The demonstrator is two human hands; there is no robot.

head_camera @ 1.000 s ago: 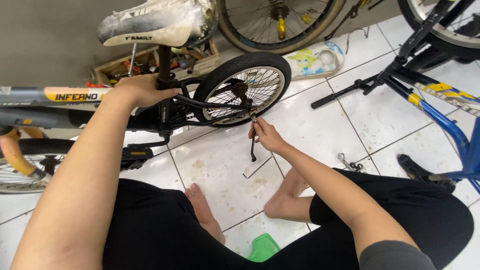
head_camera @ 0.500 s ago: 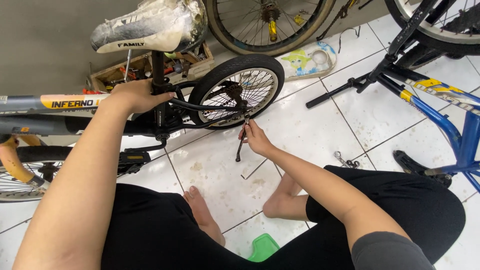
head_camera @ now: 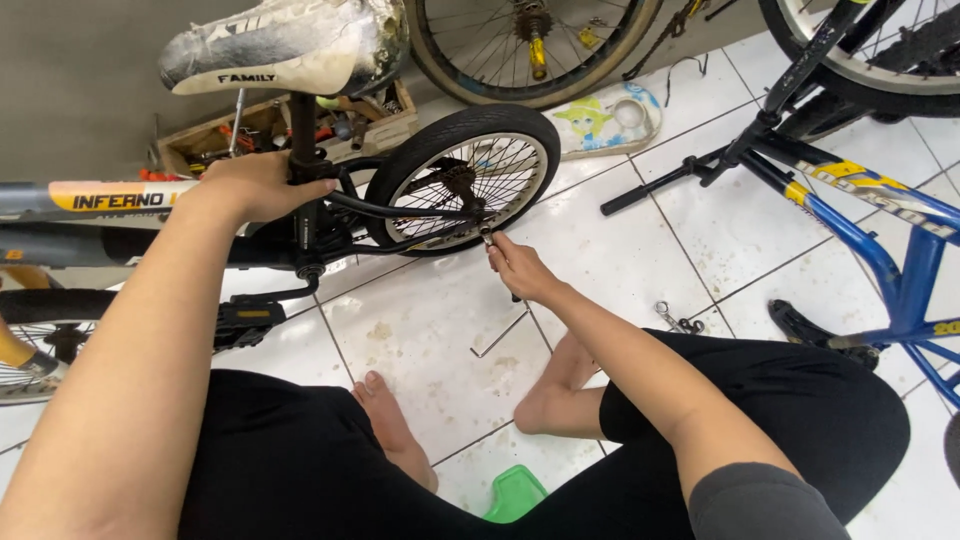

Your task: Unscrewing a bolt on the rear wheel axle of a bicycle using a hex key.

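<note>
My right hand has moved up to the small rear wheel's axle, gripping a dark tool there — my left hand stays clamped around the seat post, steadying the bike.

tool tip: right hand covered most of the dark tool; type couldn't be told.
seat post: left hand hid the frame joint under its palm.
front of small bike: cut off by left edge, only part of a wheel showed.
blue bike: cut by right edge and top.
wooden box: contents too small and cluttered to tell.
green thing: mostly hidden betw. the legs.
</note>
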